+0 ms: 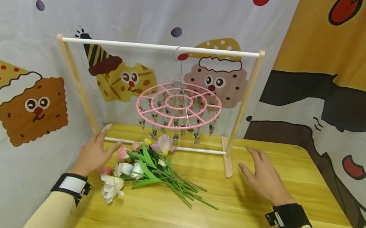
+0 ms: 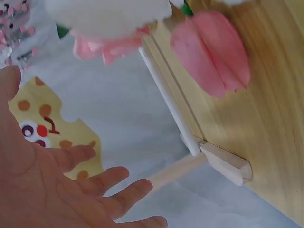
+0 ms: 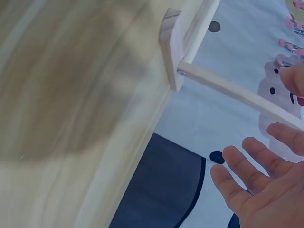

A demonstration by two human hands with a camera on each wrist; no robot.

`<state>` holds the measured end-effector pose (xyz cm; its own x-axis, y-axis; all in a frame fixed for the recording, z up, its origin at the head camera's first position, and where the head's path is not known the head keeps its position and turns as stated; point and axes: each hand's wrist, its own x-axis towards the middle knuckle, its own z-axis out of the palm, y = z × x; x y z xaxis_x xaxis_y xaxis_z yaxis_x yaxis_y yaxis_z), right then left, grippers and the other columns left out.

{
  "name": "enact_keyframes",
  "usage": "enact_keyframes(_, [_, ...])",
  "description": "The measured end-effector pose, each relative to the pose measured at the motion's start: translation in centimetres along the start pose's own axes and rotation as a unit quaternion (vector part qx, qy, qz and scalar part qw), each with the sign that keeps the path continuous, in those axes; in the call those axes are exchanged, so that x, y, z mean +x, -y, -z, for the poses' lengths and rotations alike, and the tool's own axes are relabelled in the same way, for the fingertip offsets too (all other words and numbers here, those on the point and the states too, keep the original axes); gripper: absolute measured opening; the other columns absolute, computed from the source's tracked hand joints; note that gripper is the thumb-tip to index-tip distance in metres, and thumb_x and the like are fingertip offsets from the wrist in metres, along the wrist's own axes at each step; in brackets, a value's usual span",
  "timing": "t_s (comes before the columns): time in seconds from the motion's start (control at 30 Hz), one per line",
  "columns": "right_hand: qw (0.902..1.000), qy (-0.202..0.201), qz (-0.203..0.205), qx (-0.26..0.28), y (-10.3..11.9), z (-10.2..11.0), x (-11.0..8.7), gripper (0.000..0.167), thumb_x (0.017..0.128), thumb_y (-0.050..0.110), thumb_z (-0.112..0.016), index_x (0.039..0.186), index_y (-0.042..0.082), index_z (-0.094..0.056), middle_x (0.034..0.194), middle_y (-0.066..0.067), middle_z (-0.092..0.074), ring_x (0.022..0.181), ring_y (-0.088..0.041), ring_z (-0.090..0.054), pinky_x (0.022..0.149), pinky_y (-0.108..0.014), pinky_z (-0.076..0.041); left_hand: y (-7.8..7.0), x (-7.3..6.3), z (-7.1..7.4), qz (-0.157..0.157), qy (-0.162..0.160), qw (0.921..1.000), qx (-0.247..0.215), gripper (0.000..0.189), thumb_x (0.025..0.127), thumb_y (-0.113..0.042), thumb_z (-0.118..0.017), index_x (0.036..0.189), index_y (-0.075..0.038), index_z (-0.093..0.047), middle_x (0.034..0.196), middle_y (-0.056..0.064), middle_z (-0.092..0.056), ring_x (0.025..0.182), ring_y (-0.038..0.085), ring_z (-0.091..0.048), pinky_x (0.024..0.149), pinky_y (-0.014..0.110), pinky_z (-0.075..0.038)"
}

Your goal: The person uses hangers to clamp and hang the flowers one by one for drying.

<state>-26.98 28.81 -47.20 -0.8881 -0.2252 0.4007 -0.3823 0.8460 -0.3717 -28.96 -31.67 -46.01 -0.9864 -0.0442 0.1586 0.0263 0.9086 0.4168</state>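
Left hand (image 1: 92,157) spread, holding nothing, just beside heaped artificial flowers (image 1: 148,158). Right hand (image 1: 264,179) likewise spread, unladen, outside the rack's right foot (image 1: 227,164); wood-grain tabletop (image 1: 166,226) between it and the stems. Pink clip hanger (image 1: 177,108) hangs from the top bar (image 1: 129,44). Cartoon-printed curtain (image 1: 143,1) behind far edge.

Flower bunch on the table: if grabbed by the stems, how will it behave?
The flower bunch will probably splay, since its green stems fan apart with no tie visible. It may be head-heavy: broad blooms like the white flower sit on thin stems. The petals look thin and soft, so squeezing them would likely crease them.
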Motion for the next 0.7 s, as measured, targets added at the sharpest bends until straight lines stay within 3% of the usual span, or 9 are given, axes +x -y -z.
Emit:
enact_keyframes(0.27, [0.9995, -0.009, -0.003, 0.032, 0.6, -0.9, 2.1, 0.07, 0.118, 0.025, -0.073, 0.175, -0.003, -0.043, 0.167, -0.038, -0.052, 0.151, -0.061, -0.056, 0.121, -0.08, -0.052, 1.9, 1.8, 0.4, 0.031, -0.02, 0.9987, -0.037, 0.114, 0.117, -0.079, -0.044, 0.182, 0.01, -0.015, 0.177, 0.05, -0.031, 0.159, 0.073, -0.041, 0.131, 0.084, -0.039])
enact_keyframes(0.4, [0.9987, -0.006, -0.012, 0.05, 0.9, -1.3, 3.2, 0.073, 0.118, 0.023, -0.072, 0.176, -0.007, -0.038, 0.169, -0.039, -0.05, 0.15, -0.06, -0.057, 0.12, -0.08, -0.053, 2.8, 2.6, 0.5, 0.055, -0.03, 0.9958, -0.068, 0.115, 0.117, -0.077, -0.046, 0.183, 0.008, -0.006, 0.178, 0.052, -0.026, 0.161, 0.072, -0.037, 0.134, 0.083, -0.036])
enact_keyframes(0.57, [0.9954, 0.007, -0.023, 0.093, 1.1, -2.0, 4.6, 0.077, 0.121, 0.022, -0.067, 0.179, -0.01, -0.027, 0.177, -0.04, -0.042, 0.152, -0.062, -0.057, 0.122, -0.077, -0.055, 3.7, 3.6, 0.8, 0.072, -0.044, 0.9898, -0.115, 0.114, 0.117, -0.075, -0.048, 0.186, -0.005, 0.009, 0.183, 0.05, -0.016, 0.17, 0.069, -0.026, 0.139, 0.083, -0.028])
enact_keyframes(0.7, [0.991, 0.007, -0.034, 0.129, 1.2, -2.6, 6.0, 0.079, 0.121, 0.02, -0.065, 0.181, -0.009, -0.021, 0.18, -0.04, -0.038, 0.155, -0.063, -0.056, 0.123, -0.073, -0.056, 4.1, 4.5, 0.9, 0.079, -0.064, 0.9834, -0.15, 0.114, 0.116, -0.073, -0.052, 0.187, -0.007, 0.008, 0.188, 0.043, -0.015, 0.175, 0.063, -0.022, 0.143, 0.079, -0.025])
